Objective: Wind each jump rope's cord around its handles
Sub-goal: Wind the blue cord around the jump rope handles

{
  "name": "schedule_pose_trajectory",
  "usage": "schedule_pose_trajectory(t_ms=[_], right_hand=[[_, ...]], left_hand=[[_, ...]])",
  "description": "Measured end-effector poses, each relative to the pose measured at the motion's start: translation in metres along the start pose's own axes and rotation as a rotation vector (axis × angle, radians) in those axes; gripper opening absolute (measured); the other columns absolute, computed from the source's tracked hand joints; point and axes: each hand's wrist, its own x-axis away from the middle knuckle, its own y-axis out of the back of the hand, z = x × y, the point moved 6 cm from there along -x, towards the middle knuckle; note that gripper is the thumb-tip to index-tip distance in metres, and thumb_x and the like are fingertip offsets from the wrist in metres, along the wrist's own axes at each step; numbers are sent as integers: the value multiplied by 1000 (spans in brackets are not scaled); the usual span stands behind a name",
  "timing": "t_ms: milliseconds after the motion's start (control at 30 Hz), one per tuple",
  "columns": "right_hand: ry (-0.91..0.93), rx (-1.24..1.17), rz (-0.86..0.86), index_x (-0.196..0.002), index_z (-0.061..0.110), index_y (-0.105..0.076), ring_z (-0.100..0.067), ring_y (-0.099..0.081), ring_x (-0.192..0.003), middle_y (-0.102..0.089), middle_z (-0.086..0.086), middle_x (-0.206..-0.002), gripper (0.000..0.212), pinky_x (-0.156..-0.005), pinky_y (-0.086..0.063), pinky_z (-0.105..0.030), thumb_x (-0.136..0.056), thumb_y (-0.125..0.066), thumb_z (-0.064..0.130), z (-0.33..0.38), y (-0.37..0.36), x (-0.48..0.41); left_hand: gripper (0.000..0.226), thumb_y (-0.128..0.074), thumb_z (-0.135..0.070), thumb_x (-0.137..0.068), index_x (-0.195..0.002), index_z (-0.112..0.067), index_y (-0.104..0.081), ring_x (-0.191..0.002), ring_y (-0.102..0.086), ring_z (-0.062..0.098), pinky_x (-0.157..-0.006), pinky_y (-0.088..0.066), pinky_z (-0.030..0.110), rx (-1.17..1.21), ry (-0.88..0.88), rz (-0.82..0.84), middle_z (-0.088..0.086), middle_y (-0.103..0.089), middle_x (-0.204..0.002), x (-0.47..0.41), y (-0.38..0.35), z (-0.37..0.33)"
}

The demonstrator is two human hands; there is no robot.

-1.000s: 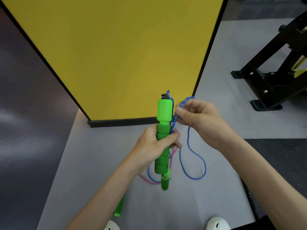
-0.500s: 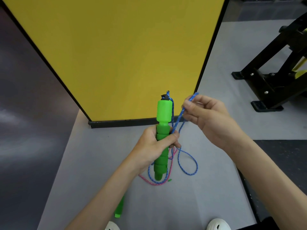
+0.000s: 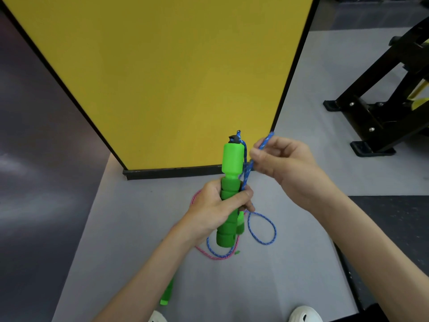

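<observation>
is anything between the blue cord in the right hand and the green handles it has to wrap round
Nothing visible: the right hand pinches the cord just beside the handles' bare top. The left hand grips their middle.

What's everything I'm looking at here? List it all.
held handles: seemingly two, green, upright in left hand
blue cord: one, blue, from handle top through right hand, loop below
pink cord: one, pink, on floor
floor handle: one, green, under left arm
panel: one, yellow, ahead
frame: one, black, far right
shoes: two, white, bottom edge
left hand: grips handles
right hand: pinches blue cord
</observation>
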Motion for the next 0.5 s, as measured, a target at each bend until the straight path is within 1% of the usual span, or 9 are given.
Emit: schedule_pose_trajectory(t_ms=[67,100,133,200,267,300,400,500], right_hand=[[18,-137,-94,-82,9,-63,-9,-58,-61,-62,2,-65,15,-66,-52,-22,-69,-69,14,4,8,-2],[18,-149,-102,-83,8,-62,-10,-58,-62,-62,1,-67,17,-67,-51,-22,-69,-69,15,5,9,-3],[10,-104,-70,-87,6,-62,-11,-58,-63,-62,-2,-70,21,-68,-52,-23,-70,-69,16,5,9,-2],[-14,129,68,-93,0,-63,-14,-60,-68,-64,-9,-76,25,-70,-52,-26,-73,-71,15,-1,1,2],[-33,303,164,-91,-5,-63,-18,-62,-71,-66,-13,-79,21,-70,-52,-27,-77,-72,8,-8,-7,7],[-33,317,165,-89,-7,-63,-18,-62,-70,-66,-13,-78,19,-68,-52,-26,-78,-72,6,-9,-8,7],[6,238,80,-87,-4,-64,-14,-61,-65,-66,-7,-72,18,-66,-53,-22,-76,-71,7,-3,-3,6],[37,82,-48,-90,-3,-64,-14,-62,-65,-65,-4,-69,28,-69,-54,-23,-70,-71,16,0,5,4]], left_hand=[[11,-64,-15,-91,-85,-7,-62,-70,-62,16,-69,-53,26,-21,5,8,4,-69,-70,0,-1,2],[11,-64,-15,-91,-83,-8,-62,-70,-62,16,-70,-52,27,-22,3,4,2,-68,-69,0,0,2],[11,-64,-14,-91,-81,-10,-62,-70,-62,17,-71,-52,30,-25,-5,-4,1,-67,-68,0,0,2],[13,-63,-12,-91,-79,-11,-62,-69,-62,17,-72,-51,33,-27,-22,-21,1,-66,-67,-1,1,-1],[13,-61,-10,-91,-78,-11,-61,-67,-63,17,-69,-50,30,-18,-30,-40,2,-65,-66,-1,2,-3],[12,-62,-10,-91,-79,-10,-62,-67,-64,16,-67,-50,28,-16,-26,-42,2,-65,-67,-1,2,-3],[8,-63,-14,-91,-84,-9,-62,-69,-66,12,-66,-49,21,-32,-9,-23,1,-68,-68,0,1,-1],[12,-63,-16,-91,-83,-8,-62,-69,-65,11,-68,-50,22,-29,-17,-5,3,-69,-69,1,0,-4]])
